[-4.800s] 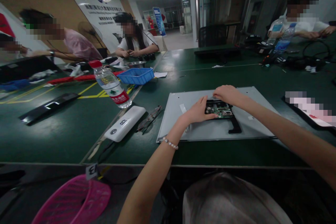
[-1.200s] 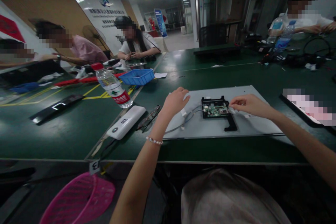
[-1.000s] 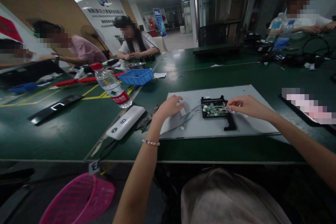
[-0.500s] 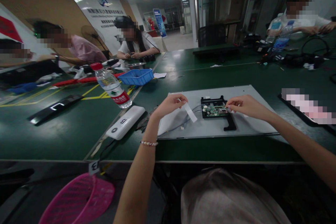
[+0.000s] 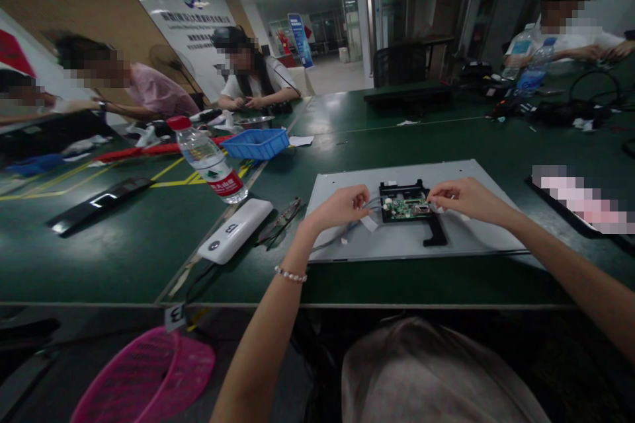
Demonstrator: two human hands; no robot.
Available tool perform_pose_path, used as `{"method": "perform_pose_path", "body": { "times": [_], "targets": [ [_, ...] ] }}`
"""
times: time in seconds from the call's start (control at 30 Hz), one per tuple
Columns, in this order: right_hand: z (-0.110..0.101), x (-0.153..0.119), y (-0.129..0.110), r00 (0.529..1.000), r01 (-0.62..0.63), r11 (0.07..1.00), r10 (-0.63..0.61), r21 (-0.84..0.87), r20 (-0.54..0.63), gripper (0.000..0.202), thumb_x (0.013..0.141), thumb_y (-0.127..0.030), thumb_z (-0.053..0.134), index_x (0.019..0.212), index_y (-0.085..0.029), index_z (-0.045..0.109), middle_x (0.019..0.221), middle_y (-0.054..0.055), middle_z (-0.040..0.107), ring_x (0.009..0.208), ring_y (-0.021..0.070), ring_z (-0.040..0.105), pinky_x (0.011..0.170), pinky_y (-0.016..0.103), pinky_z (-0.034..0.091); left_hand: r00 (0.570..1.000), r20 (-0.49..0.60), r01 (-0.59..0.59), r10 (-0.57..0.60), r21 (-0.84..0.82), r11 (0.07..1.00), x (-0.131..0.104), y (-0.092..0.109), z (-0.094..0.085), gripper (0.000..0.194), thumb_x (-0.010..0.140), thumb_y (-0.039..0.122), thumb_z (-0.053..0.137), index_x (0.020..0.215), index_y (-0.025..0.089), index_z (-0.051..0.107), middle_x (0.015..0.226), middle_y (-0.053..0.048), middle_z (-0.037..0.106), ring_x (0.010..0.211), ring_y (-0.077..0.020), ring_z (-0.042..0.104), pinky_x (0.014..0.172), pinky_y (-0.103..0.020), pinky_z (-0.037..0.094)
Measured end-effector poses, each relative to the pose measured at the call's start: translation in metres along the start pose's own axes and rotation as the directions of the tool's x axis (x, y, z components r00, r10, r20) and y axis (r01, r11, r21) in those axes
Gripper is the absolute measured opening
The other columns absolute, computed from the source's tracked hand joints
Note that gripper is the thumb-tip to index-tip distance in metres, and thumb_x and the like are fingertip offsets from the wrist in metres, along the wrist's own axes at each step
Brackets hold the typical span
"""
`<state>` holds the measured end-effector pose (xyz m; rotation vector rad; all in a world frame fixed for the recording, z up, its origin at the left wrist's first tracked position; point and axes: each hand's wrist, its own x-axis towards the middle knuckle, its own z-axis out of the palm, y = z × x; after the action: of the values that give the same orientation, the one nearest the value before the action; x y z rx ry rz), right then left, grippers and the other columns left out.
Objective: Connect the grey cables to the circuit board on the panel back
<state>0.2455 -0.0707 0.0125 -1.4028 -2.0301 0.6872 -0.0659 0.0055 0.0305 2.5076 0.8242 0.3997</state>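
Note:
A pale flat panel lies on the green table, with a green circuit board in a black frame on top of it. My left hand, fingers curled together, is at the grey cables left of the board. Just below its fingertips is a white strip; whether they still grip it is unclear. At the board's right edge, my right hand pinches something too small to make out.
Left of the panel are glasses, a white power bank, a water bottle and a blue tray. A phone lies at right. Several people sit around the table.
My left hand has moved right toward the board and its cables, and the white strip now hangs or lies lower beside them. The glasses show more fully. My right hand has barely moved.

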Motion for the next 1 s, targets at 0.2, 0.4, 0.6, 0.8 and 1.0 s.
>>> {"method": "perform_pose_path", "body": {
  "times": [0.2, 0.4, 0.6, 0.8, 1.0],
  "targets": [
    [-0.004, 0.0, 0.002, 0.999, -0.02, 1.0, 0.019, -0.018, -0.032, 0.028, 0.082, -0.04, 0.053, 0.091, -0.02, 0.072, 0.078, 0.003, 0.071, 0.069, 0.0183, 0.063, 0.066, 0.031, 0.046, 0.996, 0.076, 0.031, -0.04, 0.119, 0.992, -0.001, -0.006, 0.009, 0.041, 0.07, 0.048, 0.068, 0.092, 0.019, 0.05, 0.086, -0.002, 0.057, 0.074, -0.0171, 0.053, 0.065, -0.027, 0.041],
    [-0.008, 0.002, 0.011, 0.999, -0.045, 0.999, 0.045, -0.012, -0.025, 0.029, 0.083, -0.04, 0.053, 0.092, -0.019, 0.071, 0.075, 0.004, 0.071, 0.068, 0.0194, 0.064, 0.067, 0.032, 0.046, 0.995, 0.093, 0.018, -0.035, 0.18, 0.984, -0.003, -0.009, 0.01, 0.056, 0.066, 0.057, 0.069, 0.102, 0.019, 0.05, 0.095, -0.005, 0.056, 0.085, -0.0211, 0.054, 0.076, -0.031, 0.043],
    [-0.013, 0.003, 0.024, 0.997, -0.047, 0.997, 0.043, -0.062, -0.061, 0.03, 0.082, -0.042, 0.054, 0.092, -0.019, 0.071, 0.083, 0.006, 0.072, 0.073, 0.0209, 0.064, 0.069, 0.033, 0.048, 0.998, 0.024, 0.058, -0.061, 0.115, 0.992, -0.004, -0.004, 0.005, 0.054, 0.075, 0.056, 0.062, 0.11, 0.017, 0.049, 0.091, -0.005, 0.057, 0.079, -0.019, 0.055, 0.071, -0.03, 0.044],
    [-0.015, 0.003, 0.035, 0.995, -0.098, 0.987, 0.097, -0.13, -0.016, 0.028, 0.079, -0.041, 0.056, 0.094, -0.022, 0.072, 0.091, 0.005, 0.072, 0.083, 0.0227, 0.065, 0.076, 0.036, 0.049, 0.977, -0.201, 0.102, -0.066, 0.174, 0.979, -0.006, -0.012, -0.003, 0.034, 0.088, 0.045, 0.049, 0.106, 0.017, 0.053, 0.102, -0.008, 0.055, 0.084, -0.0181, 0.055, 0.079, -0.033, 0.045],
    [-0.007, 0.003, 0.031, 0.99, -0.091, 0.99, 0.102, -0.104, 0.101, 0.03, 0.072, -0.039, 0.064, 0.095, -0.022, 0.071, 0.099, 0.007, 0.07, 0.083, 0.0229, 0.065, 0.077, 0.037, 0.051, 0.997, 0.002, 0.078, -0.08, 0.157, 0.985, -0.009, -0.02, -0.009, 0.038, 0.079, 0.042, 0.061, 0.107, 0.017, 0.059, 0.096, -0.007, 0.059, 0.085, -0.0189, 0.058, 0.079, -0.031, 0.047]
  ]
}}
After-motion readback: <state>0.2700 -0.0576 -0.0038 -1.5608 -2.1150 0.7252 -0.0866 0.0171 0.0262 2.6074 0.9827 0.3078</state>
